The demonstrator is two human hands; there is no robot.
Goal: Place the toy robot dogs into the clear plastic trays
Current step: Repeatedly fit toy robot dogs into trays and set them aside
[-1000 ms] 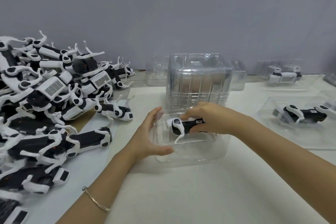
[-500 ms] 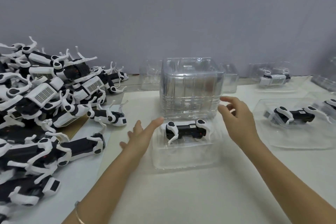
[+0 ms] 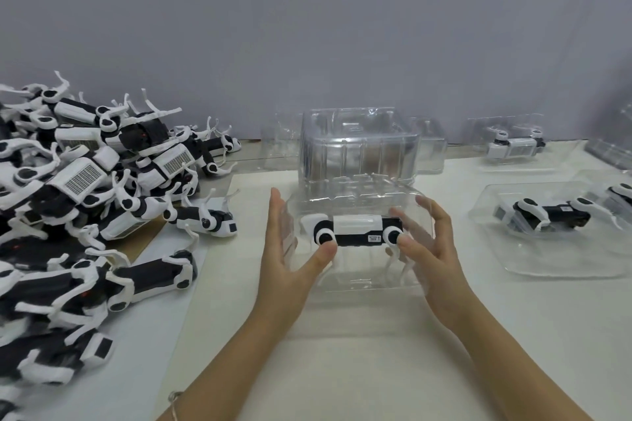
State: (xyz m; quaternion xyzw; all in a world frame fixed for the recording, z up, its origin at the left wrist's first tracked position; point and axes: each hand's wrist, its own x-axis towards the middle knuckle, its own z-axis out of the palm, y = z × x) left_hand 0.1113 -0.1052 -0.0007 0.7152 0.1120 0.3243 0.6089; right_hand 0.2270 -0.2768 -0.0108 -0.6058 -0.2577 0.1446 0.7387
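Note:
A black-and-white toy robot dog [image 3: 355, 231] lies in a clear plastic tray [image 3: 355, 278] at the middle of the table. My left hand [image 3: 285, 256] presses the tray's left side and my right hand [image 3: 429, 249] its right side. Both thumbs rest over the dog's round hip joints. The tray looks tipped toward me, with the dog's side facing the camera. A big pile of loose robot dogs [image 3: 85, 188] covers the left of the table.
A stack of empty clear trays [image 3: 359, 147] stands just behind the held tray. To the right, a filled tray [image 3: 554, 267] holds a dog, and another filled tray [image 3: 513, 164] sits at the back right. A grey wall runs behind the table.
Both hands let go of the dog and opened, then closed in on the tray's two sides. The tray with the dog has been tipped up toward me.

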